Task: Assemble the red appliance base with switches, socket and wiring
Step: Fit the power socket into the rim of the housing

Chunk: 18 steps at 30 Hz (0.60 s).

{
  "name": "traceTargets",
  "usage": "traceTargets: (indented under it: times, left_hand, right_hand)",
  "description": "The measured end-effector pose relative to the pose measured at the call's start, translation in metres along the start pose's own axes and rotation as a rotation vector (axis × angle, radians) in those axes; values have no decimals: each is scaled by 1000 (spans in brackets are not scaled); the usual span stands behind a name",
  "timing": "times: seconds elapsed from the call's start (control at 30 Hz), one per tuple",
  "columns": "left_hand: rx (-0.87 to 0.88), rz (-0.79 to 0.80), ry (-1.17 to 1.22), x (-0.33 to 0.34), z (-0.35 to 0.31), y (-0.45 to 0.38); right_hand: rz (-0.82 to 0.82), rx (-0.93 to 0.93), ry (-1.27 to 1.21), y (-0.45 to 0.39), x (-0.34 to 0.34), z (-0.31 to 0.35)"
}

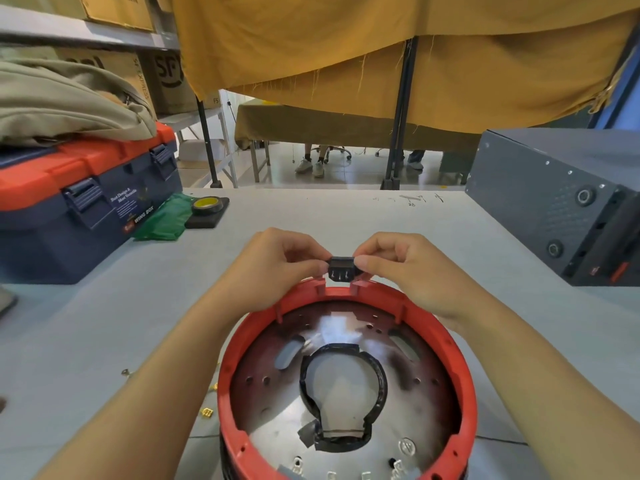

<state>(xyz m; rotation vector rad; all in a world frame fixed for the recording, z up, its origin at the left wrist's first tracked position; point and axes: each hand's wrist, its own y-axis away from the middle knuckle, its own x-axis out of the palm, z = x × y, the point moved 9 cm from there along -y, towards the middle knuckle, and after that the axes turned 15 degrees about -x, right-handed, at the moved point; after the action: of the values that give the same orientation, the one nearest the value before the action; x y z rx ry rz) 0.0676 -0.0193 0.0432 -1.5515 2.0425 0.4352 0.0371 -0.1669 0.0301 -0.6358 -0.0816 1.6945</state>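
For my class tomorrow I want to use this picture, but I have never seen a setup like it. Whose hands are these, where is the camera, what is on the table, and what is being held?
There is no machine here: a person works with two bare hands, and the single picture comes from a camera worn on their head, looking forward and down.

The left hand and right hand together pinch a small black socket with metal pins, holding it just above a notch in the far rim of the red appliance base. The base is a round red ring with a shiny metal plate inside.

On the grey table to the left stand a blue and orange toolbox, a roll of yellow tape and a green cloth. A dark grey metal box sits on the right. A few small brass parts lie beside the base.
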Motion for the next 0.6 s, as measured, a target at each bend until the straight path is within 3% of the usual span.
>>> traceTargets:
  times: [0.23,0.6]
  left_hand:
    - [-65,-48,17,3,10,-4]
    - [-128,41,6,3,19,-5]
  right_hand:
    - [149,-90,293,-18,9,11]
    - [205,-98,321,-17,13,10]
